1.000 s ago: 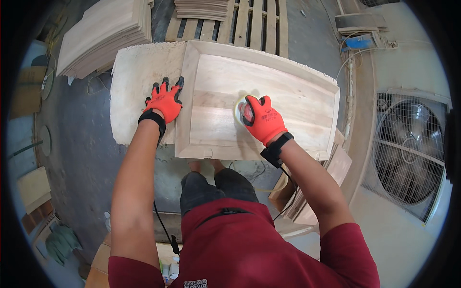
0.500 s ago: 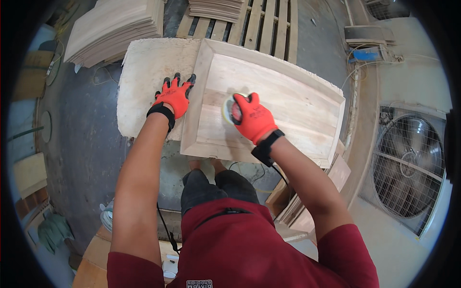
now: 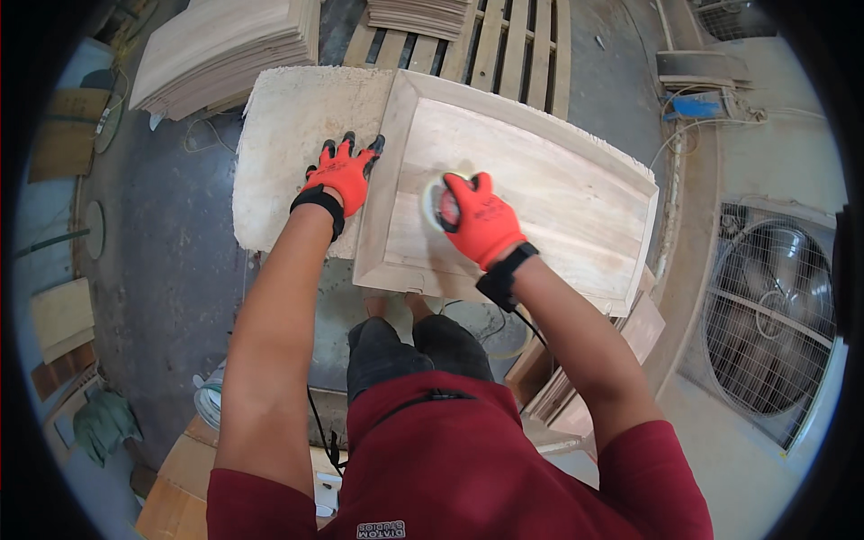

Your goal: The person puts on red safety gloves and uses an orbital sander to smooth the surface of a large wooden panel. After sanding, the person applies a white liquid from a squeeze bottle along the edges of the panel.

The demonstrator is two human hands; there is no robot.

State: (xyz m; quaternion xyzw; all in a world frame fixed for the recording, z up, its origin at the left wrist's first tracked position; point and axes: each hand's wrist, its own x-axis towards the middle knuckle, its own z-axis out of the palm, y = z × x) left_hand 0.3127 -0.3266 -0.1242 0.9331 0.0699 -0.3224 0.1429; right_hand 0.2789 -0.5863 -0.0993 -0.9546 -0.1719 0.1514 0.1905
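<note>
I'm on the sanding pass: right hand (image 3: 483, 227) is closed over a small round sander (image 3: 436, 202), pale disc just showing at the fingertips, pressed flat on the recessed face of the framed wooden panel (image 3: 540, 180), near its left end. Left hand (image 3: 340, 173) isn't gripping anything, fingers spread and palm down, bracing across the panel's left frame edge and the padded work surface (image 3: 288, 135) underneath. Panel lies flat on that pad, right part overhanging toward the fan side. To do this well I'd keep the disc flat, not tipped onto its rim, run along the grain, and ease off before the raised frame border so it doesn't gouge the bevel. The bracing hand should stay off the sander's line and keep weight on the frame so the panel doesn't skate on the pad. My judgement: the overhanging right end could rock if pressure goes out there, so I'd shift the panel rather than reach. A dark cable (image 3: 504, 315) drops from the wrist area down past the table's near edge; it could snag on the panel corner. Around: stack of thin wood sheets (image 3: 225, 49) top left, wooden pallet (image 3: 504, 45) behind, big caged fan (image 3: 774, 333) at right, spare boards (image 3: 576, 369) leaning below the table. Nothing on the panel face blocks the pass.
</note>
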